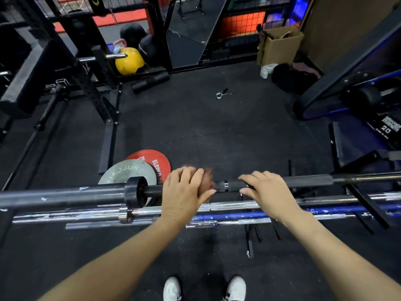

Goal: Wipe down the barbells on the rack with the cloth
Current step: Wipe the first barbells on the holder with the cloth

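Cloth (207,180) wrapped on black barbell (303,181) under left hand (184,192) grip, right hand (263,187) grip curled round bar beside it

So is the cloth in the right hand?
No, the brown cloth is wrapped around the top black barbell under the left hand, while the right hand grips the bare bar beside it.
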`<state>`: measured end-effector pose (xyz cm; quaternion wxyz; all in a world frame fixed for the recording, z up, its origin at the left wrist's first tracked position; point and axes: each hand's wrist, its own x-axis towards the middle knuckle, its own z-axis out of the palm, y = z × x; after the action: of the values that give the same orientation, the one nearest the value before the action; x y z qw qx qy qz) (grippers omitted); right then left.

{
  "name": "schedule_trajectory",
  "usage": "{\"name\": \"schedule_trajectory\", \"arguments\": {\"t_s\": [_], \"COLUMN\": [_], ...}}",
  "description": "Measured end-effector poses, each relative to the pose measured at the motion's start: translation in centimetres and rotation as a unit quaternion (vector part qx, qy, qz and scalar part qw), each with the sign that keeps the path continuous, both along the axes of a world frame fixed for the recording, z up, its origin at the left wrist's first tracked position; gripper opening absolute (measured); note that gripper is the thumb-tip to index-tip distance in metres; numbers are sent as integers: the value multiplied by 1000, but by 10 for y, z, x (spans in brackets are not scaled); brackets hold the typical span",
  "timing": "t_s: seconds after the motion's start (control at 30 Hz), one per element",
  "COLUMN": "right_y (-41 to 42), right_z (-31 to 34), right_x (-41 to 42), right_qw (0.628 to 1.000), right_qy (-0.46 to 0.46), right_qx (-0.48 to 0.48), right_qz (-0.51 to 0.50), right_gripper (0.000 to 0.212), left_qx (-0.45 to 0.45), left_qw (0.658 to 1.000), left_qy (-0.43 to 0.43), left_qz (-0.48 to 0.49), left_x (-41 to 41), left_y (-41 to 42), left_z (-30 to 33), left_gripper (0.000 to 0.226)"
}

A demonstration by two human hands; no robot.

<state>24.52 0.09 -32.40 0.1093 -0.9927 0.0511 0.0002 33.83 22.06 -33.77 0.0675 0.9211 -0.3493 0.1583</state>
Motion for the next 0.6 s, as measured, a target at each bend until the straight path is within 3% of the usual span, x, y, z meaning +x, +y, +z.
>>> {"name": "schedule_trajectory", "arguments": {"t_s": [0.17, 0.3, 0.4, 0.5, 0.6], "right_y": [2, 2, 2, 4, 5], "right_z": [-3, -2, -2, -7, -9], "right_x": [3, 2, 3, 3, 4], "right_qw": [999, 999, 998, 997, 997], "right_qy": [-30, -30, -44, -59, -73], "right_qx": [33, 41, 46, 40, 32], "right_qz": [-10, -16, -8, -1, -5], "right_gripper": [36, 36, 34, 28, 27], "left_qx": [43, 44, -7, 25, 47], "left_qw": [999, 991, 996, 1000, 999], "left_qy": [-11, 105, 58, 12, 1], "left_qz": [5, 74, 66, 2, -7], "left_x": [11, 16, -2, -25, -12], "left_y": [-14, -26, -26, -33, -45], "left_z": [6, 27, 23, 4, 5], "left_gripper": [51, 50, 55, 65, 55]}}
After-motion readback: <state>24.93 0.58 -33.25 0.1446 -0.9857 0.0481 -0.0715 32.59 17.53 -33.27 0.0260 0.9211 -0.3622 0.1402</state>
